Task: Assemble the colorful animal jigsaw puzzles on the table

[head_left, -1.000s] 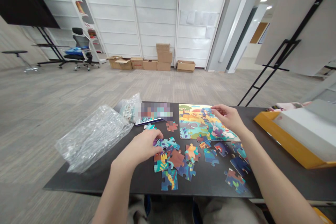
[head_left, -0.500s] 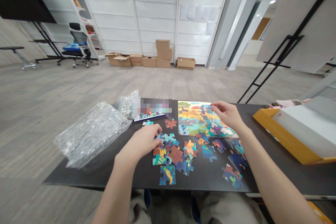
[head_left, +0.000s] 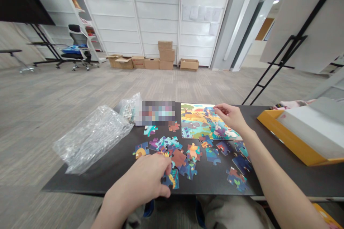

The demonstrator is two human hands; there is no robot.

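Observation:
Several loose puzzle pieces (head_left: 188, 155) lie scattered in the middle of the dark table (head_left: 113, 171). My left hand (head_left: 145, 180) is near the front edge, fingers curled down and closed on a blue piece with an orange shape (head_left: 174, 180). Behind the pile lies the partly assembled colourful puzzle picture (head_left: 199, 125). My right hand (head_left: 231, 116) rests on its far right part, thumb and forefinger pinched at its far edge. A lone blue and yellow piece (head_left: 141, 149) sits left of the pile.
A crumpled clear plastic bag (head_left: 91, 137) hangs over the table's left edge, with a smaller bag (head_left: 129, 107) and a blurred leaflet (head_left: 157, 112) behind it. A yellow box holding a white lid (head_left: 303, 132) fills the right side. An easel (head_left: 290, 43) stands beyond.
My left hand has drawn back from the pile's far left side to the front edge, uncovering pieces there. My right hand has stayed on the picture's far edge.

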